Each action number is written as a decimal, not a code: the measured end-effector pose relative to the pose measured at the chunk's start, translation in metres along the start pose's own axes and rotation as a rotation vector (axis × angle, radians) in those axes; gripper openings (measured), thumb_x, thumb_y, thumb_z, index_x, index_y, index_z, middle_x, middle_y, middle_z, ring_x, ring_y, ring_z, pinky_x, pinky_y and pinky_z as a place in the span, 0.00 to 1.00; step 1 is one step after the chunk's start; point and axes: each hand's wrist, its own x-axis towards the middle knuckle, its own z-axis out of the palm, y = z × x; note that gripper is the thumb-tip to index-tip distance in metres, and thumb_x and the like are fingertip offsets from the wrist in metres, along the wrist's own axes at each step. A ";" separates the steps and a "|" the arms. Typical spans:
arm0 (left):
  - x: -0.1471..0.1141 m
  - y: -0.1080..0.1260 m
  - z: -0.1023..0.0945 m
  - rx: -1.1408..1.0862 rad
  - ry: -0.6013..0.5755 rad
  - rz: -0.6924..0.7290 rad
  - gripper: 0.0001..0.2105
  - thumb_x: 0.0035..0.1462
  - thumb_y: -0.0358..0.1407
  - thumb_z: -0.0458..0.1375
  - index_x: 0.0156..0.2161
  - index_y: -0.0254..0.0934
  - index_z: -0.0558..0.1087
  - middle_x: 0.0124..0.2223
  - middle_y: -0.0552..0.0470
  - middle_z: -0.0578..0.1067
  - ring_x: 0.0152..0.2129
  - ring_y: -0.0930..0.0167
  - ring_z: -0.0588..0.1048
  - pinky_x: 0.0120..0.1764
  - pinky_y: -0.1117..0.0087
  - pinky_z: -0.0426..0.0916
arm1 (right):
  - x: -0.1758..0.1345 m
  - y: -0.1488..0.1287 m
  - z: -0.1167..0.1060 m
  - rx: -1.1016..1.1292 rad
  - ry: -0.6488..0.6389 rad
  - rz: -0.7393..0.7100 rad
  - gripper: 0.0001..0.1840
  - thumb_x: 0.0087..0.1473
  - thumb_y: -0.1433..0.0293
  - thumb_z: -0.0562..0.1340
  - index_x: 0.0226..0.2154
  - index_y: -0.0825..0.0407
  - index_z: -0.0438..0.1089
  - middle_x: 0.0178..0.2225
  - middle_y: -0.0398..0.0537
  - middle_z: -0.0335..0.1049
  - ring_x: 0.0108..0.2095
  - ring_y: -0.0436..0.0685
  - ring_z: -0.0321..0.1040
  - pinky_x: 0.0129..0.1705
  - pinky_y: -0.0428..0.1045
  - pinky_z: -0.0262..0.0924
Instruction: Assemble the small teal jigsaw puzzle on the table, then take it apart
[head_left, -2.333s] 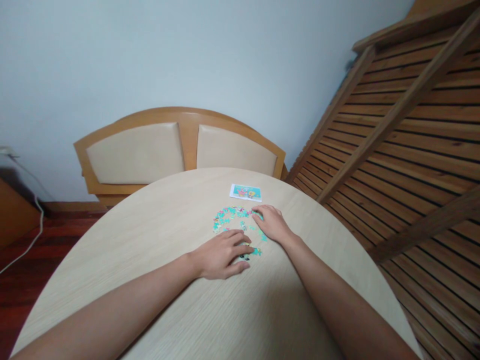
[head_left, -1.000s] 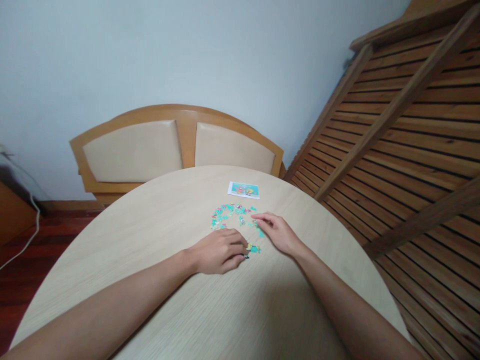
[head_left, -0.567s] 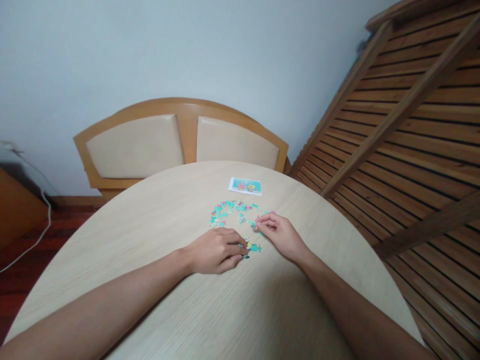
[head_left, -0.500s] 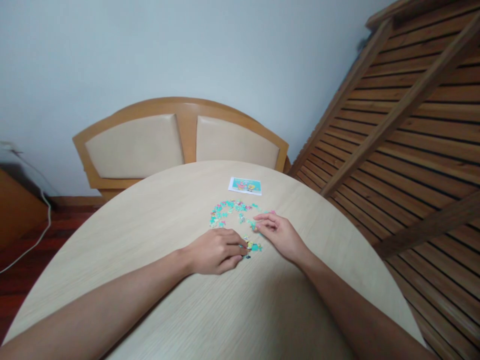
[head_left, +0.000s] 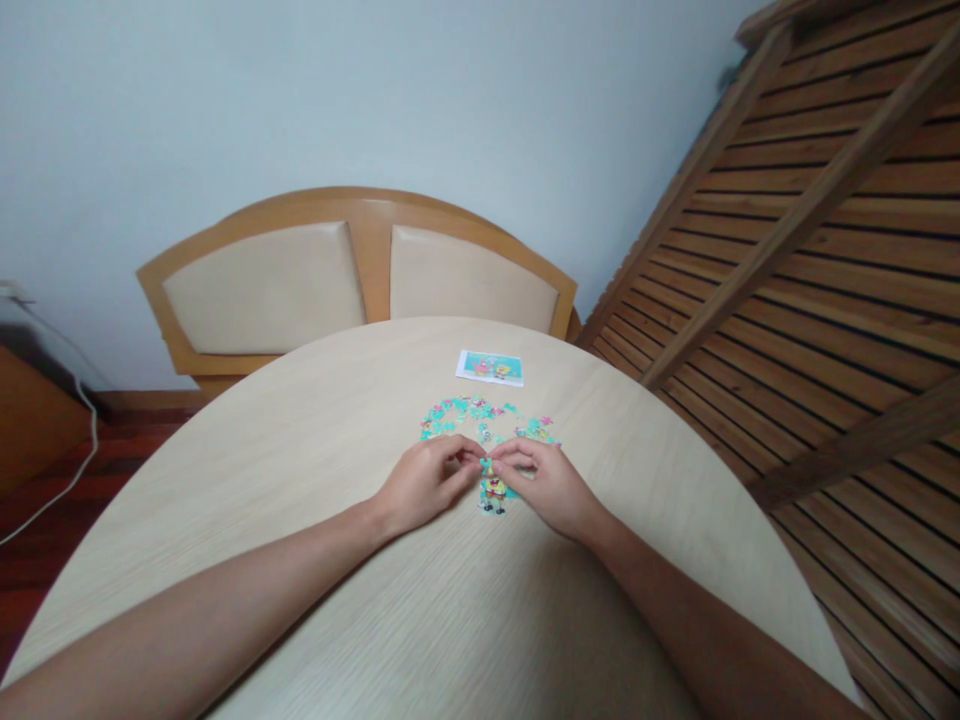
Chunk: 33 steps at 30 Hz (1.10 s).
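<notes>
My left hand and my right hand meet over the near part of the puzzle, fingertips almost touching. Between their pinched fingers is a small teal jigsaw piece, held from both sides. Just below it lies a partly joined puzzle section with a yellow cartoon figure and black shoes; my right fingers cover some of its right side. Loose jigsaw pieces, teal, pink and yellow, lie in an arc beyond my hands. Another group of loose pieces sits just past my right hand.
A picture card with a pink and a yellow cartoon figure lies at the far side of the round wooden table. Behind the table stands a padded headboard. A slatted wooden frame leans at the right.
My left hand has lifted off the joined section and moved up, uncovering the yellow figure. My right hand has come left, bringing a teal piece to my left fingertips.
</notes>
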 end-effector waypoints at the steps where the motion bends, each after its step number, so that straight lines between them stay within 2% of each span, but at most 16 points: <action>1: 0.000 0.000 0.001 -0.013 -0.007 -0.013 0.08 0.64 0.37 0.56 0.43 0.38 0.76 0.37 0.50 0.80 0.33 0.69 0.78 0.38 0.69 0.72 | 0.000 0.001 0.001 0.003 -0.011 -0.001 0.09 0.56 0.64 0.63 0.38 0.51 0.73 0.33 0.48 0.80 0.36 0.57 0.78 0.41 0.51 0.71; 3: 0.001 0.001 0.001 -0.022 -0.011 -0.040 0.08 0.63 0.36 0.57 0.41 0.37 0.77 0.36 0.50 0.80 0.32 0.69 0.77 0.36 0.70 0.72 | -0.001 0.002 0.000 -0.028 -0.026 -0.027 0.08 0.58 0.64 0.62 0.38 0.51 0.72 0.34 0.48 0.80 0.37 0.57 0.78 0.42 0.51 0.70; 6: 0.002 -0.001 0.001 0.010 0.003 -0.070 0.07 0.62 0.35 0.57 0.40 0.37 0.78 0.36 0.50 0.80 0.32 0.69 0.77 0.37 0.69 0.71 | -0.002 0.003 -0.007 -0.208 -0.012 -0.133 0.08 0.57 0.67 0.63 0.40 0.51 0.73 0.38 0.49 0.79 0.40 0.57 0.77 0.47 0.52 0.68; 9: 0.002 -0.004 0.000 0.086 0.005 -0.076 0.07 0.62 0.36 0.58 0.41 0.39 0.79 0.37 0.50 0.81 0.34 0.67 0.77 0.40 0.67 0.71 | -0.004 0.001 -0.015 -0.394 -0.015 -0.224 0.15 0.52 0.68 0.68 0.44 0.50 0.73 0.42 0.50 0.77 0.45 0.59 0.74 0.51 0.55 0.64; 12: 0.002 -0.006 0.000 0.140 -0.015 -0.071 0.07 0.62 0.36 0.59 0.41 0.41 0.80 0.38 0.51 0.81 0.37 0.66 0.77 0.43 0.65 0.71 | -0.007 -0.002 -0.020 -0.475 -0.080 -0.264 0.19 0.49 0.66 0.71 0.44 0.49 0.73 0.45 0.51 0.76 0.49 0.62 0.71 0.54 0.57 0.61; 16: 0.002 -0.004 -0.001 0.170 -0.050 -0.041 0.06 0.62 0.35 0.60 0.41 0.42 0.80 0.39 0.51 0.81 0.40 0.65 0.77 0.44 0.65 0.71 | -0.008 -0.006 -0.018 -0.499 -0.139 -0.283 0.19 0.49 0.65 0.71 0.45 0.49 0.73 0.45 0.51 0.75 0.49 0.62 0.69 0.54 0.57 0.61; 26: 0.002 -0.002 -0.002 0.244 -0.060 0.052 0.06 0.62 0.36 0.61 0.42 0.41 0.80 0.38 0.50 0.81 0.40 0.64 0.76 0.44 0.64 0.70 | -0.009 -0.008 -0.018 -0.522 -0.157 -0.293 0.20 0.51 0.65 0.70 0.47 0.49 0.72 0.45 0.50 0.75 0.49 0.62 0.69 0.53 0.56 0.60; 33: 0.003 0.000 -0.002 0.322 -0.089 0.128 0.08 0.65 0.37 0.58 0.41 0.41 0.80 0.37 0.50 0.81 0.39 0.64 0.75 0.46 0.63 0.69 | -0.009 -0.006 -0.018 -0.536 -0.151 -0.331 0.14 0.51 0.66 0.70 0.42 0.48 0.72 0.43 0.48 0.75 0.48 0.61 0.70 0.52 0.55 0.60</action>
